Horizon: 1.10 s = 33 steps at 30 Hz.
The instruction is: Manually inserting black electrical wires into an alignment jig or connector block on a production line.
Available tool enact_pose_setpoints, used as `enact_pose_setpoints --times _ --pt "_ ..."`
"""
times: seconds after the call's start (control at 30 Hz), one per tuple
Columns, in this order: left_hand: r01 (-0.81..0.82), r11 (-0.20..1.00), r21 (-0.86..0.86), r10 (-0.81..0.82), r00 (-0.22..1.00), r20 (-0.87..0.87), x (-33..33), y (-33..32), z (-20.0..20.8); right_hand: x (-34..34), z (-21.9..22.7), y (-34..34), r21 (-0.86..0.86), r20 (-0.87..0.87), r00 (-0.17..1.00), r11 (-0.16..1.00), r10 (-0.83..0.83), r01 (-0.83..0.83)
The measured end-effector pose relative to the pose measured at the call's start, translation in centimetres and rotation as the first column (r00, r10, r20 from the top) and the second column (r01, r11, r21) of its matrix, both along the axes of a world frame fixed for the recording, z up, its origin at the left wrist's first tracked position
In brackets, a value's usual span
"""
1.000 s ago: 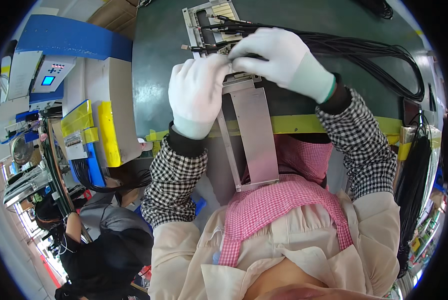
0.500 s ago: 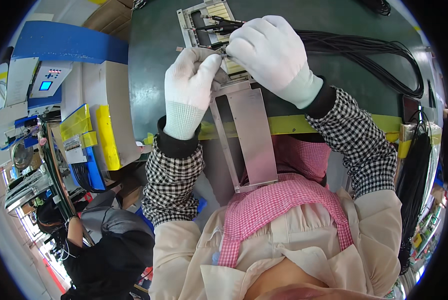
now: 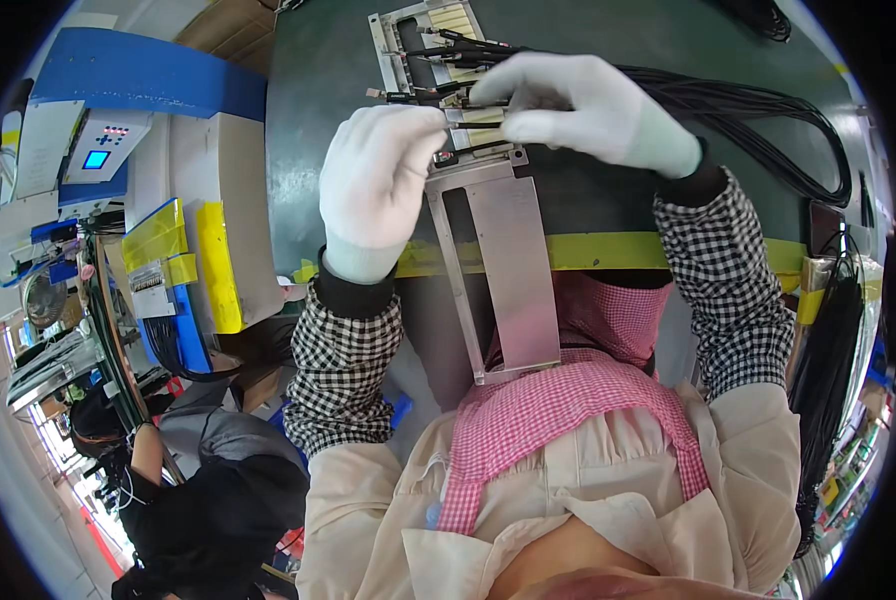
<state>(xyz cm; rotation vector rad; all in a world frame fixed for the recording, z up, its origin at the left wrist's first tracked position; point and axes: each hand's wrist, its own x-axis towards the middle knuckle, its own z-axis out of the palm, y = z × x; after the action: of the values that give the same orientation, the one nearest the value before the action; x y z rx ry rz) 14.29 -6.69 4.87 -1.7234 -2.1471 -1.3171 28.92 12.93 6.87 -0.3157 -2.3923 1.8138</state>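
Observation:
A metal fixture (image 3: 499,250) with cream slotted blocks (image 3: 485,137) lies on the green table, its long plate reaching past the edge toward me. Black cables (image 3: 668,82) run across the blocks from the right, their small connectors at the left side. My left hand (image 3: 376,185), in a white glove, is beside the fixture's left side with fingers curled together at a cable end; what they pinch is hidden. Above the cables, my right hand (image 3: 598,115), gloved too, is open, thumb and fingers apart, with nothing visible between them.
At the left stands a blue and grey machine (image 3: 138,85) with a small lit screen. Yellow tape (image 3: 608,250) runs along the table's front edge. A black cable bundle (image 3: 836,350) hangs at the right. Another person in black (image 3: 223,520) is at the lower left.
My right hand has moved away from the left hand, to the right and slightly down, and its fingers have spread. My left hand has turned, its fingers now curled further inward.

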Motion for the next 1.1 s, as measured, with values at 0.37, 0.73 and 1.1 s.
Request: enact_pose_setpoints --times 0.37,0.73,1.1 --pt "-0.212 0.977 -0.003 0.212 0.977 -0.003 0.4 -1.4 -2.5 -2.1 -4.2 -1.3 0.635 -0.303 0.953 0.752 0.032 0.177" --pt "-0.235 0.97 -0.06 0.24 0.966 0.095 0.7 -2.0 -2.4 -2.5 -3.8 -2.1 0.656 -0.284 0.959 0.725 -0.019 0.209" --pt "-0.194 0.975 -0.109 0.157 0.947 -0.28 1.0 -0.9 -1.8 -2.4 -2.6 -2.4 0.811 -0.156 0.987 0.575 0.036 0.108"
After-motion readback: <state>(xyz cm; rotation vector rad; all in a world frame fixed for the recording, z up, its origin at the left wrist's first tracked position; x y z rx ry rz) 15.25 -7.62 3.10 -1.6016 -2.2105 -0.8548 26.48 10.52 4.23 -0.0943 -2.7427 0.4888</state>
